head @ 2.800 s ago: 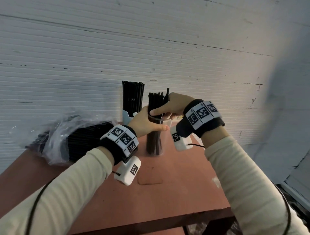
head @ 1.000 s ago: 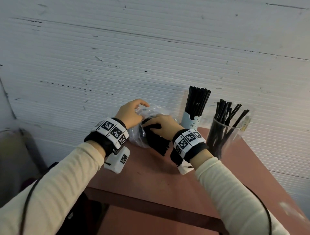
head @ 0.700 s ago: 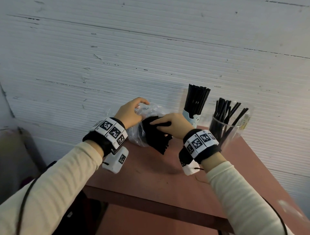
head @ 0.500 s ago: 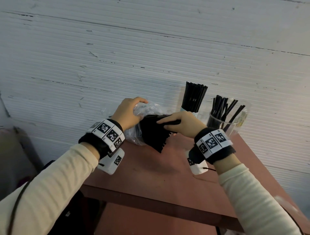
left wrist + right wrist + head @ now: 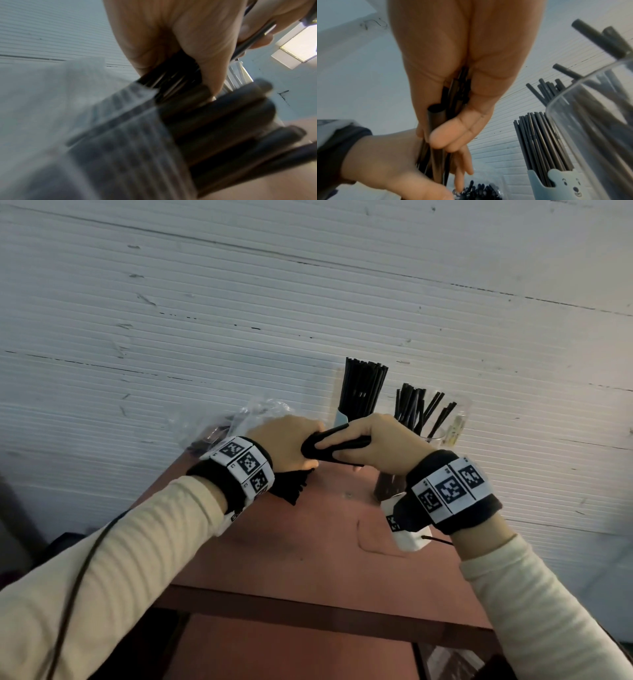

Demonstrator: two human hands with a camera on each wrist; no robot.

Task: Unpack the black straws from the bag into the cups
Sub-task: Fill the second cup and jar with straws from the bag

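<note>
Both hands hold one bunch of black straws (image 5: 346, 441) above the table, just in front of the cups. My right hand (image 5: 330, 449) curls round its right part, and my left hand (image 5: 308, 455) grips its left end. The right wrist view shows the bunch of straws (image 5: 448, 106) clamped between the right hand's fingers and palm. The clear bag (image 5: 246, 416) lies behind the left hand, with more straws (image 5: 291, 486) sticking out under the left wrist. A blue bear cup (image 5: 565, 185) holds a tight bundle of straws. A clear cup (image 5: 457, 419) holds several loose ones.
The red-brown table (image 5: 308, 549) stands against a white ribbed wall (image 5: 239, 302). Both cups stand at its back edge, right of the bag. The table's front edge (image 5: 308, 614) runs below my forearms.
My right hand has drawn a bunch of straws out of the bag and carried it to the right. My left hand has left the bag and taken hold of the bunch.
</note>
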